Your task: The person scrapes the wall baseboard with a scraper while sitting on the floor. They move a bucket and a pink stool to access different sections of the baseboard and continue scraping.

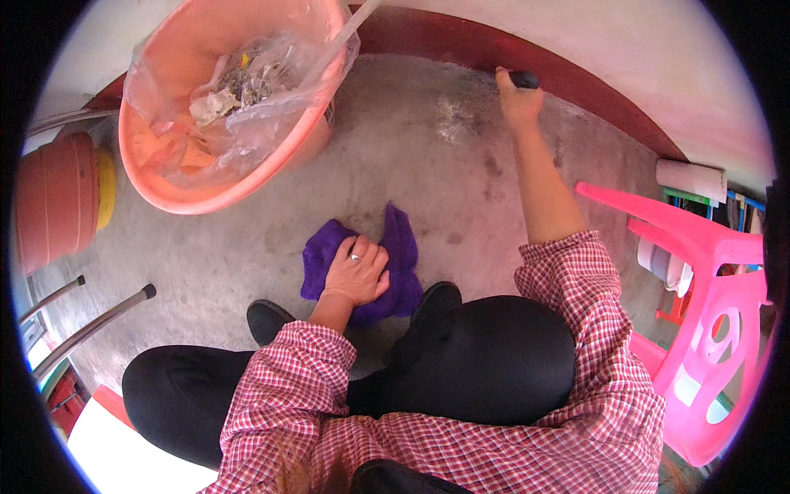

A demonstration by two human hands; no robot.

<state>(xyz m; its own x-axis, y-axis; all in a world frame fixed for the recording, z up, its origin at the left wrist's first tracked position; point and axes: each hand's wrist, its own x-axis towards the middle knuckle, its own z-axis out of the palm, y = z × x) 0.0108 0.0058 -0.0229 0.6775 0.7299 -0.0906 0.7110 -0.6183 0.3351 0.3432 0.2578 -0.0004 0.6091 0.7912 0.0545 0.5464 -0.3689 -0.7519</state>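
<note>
My left hand [357,272], with a ring on one finger, presses down on a bunched purple cloth [401,272] on the concrete floor between my shoes. Its fingers are curled into the fabric. Stretched far forward, my right hand [520,102] grips a small black object [524,79] beside the dark red painted base of the wall [432,37]. Most of that object is hidden by the fist, so its kind cannot be told. Pale and dark marks show on the floor [457,120] just left of the right hand.
An orange plastic bucket [231,207] lined with a clear bag holds rubbish at front left. Behind it sits a reddish-brown container [55,200]. Metal legs with black tips [99,327] reach in from the left. On the right a pink plastic chair [703,247] stands near shelved items [691,179].
</note>
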